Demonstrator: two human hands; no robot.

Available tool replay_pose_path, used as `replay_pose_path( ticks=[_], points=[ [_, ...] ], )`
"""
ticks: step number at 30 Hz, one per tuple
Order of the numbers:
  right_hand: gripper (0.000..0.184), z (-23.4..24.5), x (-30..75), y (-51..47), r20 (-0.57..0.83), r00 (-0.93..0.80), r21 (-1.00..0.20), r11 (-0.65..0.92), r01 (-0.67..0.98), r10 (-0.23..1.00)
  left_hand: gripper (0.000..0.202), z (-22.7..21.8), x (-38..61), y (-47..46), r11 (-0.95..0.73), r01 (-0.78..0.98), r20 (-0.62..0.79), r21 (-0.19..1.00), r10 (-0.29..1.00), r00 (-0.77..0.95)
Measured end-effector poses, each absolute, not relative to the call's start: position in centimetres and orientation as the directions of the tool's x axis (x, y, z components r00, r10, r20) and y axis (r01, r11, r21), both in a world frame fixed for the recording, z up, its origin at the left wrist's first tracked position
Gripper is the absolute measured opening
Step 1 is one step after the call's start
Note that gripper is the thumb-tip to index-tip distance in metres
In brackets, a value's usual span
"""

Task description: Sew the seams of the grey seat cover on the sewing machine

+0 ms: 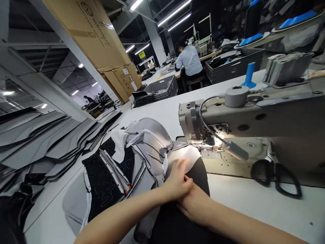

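Observation:
My left hand [178,181] lies across my right hand [194,203], fingers stretched flat on the pale fabric panel [184,155] that runs under the needle area [212,141] of the grey sewing machine [254,115]. My right hand presses on the black fabric [200,173] just below, mostly covered by the left hand. A grey and black stitched cover piece [122,166] is bunched on the white table [254,200] to the left of both hands.
Black-handled scissors [276,174] lie on the machine bed at right. Stacks of grey cut panels [43,142] fill the left. Cardboard boxes [101,37], grey crates [162,88] and a seated person in a blue shirt [189,61] are farther back.

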State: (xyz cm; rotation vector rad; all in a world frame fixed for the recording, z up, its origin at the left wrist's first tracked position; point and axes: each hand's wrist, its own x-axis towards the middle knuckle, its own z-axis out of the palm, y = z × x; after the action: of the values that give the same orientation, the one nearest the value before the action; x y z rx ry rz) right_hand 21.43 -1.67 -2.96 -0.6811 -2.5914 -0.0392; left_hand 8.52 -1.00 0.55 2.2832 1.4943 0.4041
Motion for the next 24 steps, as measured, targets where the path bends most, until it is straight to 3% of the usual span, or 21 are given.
replay_pose_path(
  ticks=[3, 6, 10, 13, 15, 19, 24],
  points=[
    [0.053, -3.1, 26.5, -1.1, 0.302, -0.868, -0.282, 0.906, 0.314, 0.395, 0.064, -2.6, 8.3, 2.7, -0.307, 0.9, 0.072, 0.309, 0.951, 0.3],
    [0.077, -2.9, 29.8, 0.8, 0.141, -0.893, -0.413, 0.845, 0.339, 0.427, 0.061, -3.3, 7.5, 4.8, -0.38, 0.906, 0.163, 0.188, 0.921, 0.353],
    [0.071, -3.3, 28.7, 2.0, 0.2, -0.876, -0.423, 0.845, 0.326, 0.438, 0.052, -2.4, 6.3, 7.3, -0.44, 0.894, 0.225, -0.08, 0.866, 0.446],
    [0.069, -4.5, 26.8, 2.0, 0.276, -0.866, -0.396, 0.87, 0.293, 0.417, 0.052, -1.8, 5.6, 8.7, -0.51, 0.799, 0.152, -0.319, 0.805, 0.574],
    [0.07, -5.3, 26.2, 2.0, 0.278, -0.855, -0.418, 0.856, 0.303, 0.438, 0.051, -1.3, 5.3, 9.3, -0.565, 0.712, 0.076, -0.416, 0.759, 0.646],
    [0.065, -5.8, 26.2, 2.2, 0.265, -0.829, -0.439, 0.827, 0.35, 0.492, 0.048, 0.3, 5.7, 9.6, -0.669, 0.588, -0.061, -0.454, 0.682, 0.729],
    [0.056, -5.7, 26.6, 2.1, 0.341, -0.818, -0.352, 0.87, 0.346, 0.463, 0.041, 1.9, 7.1, 9.5, -0.767, 0.525, -0.164, -0.368, 0.609, 0.776]
  ],
)
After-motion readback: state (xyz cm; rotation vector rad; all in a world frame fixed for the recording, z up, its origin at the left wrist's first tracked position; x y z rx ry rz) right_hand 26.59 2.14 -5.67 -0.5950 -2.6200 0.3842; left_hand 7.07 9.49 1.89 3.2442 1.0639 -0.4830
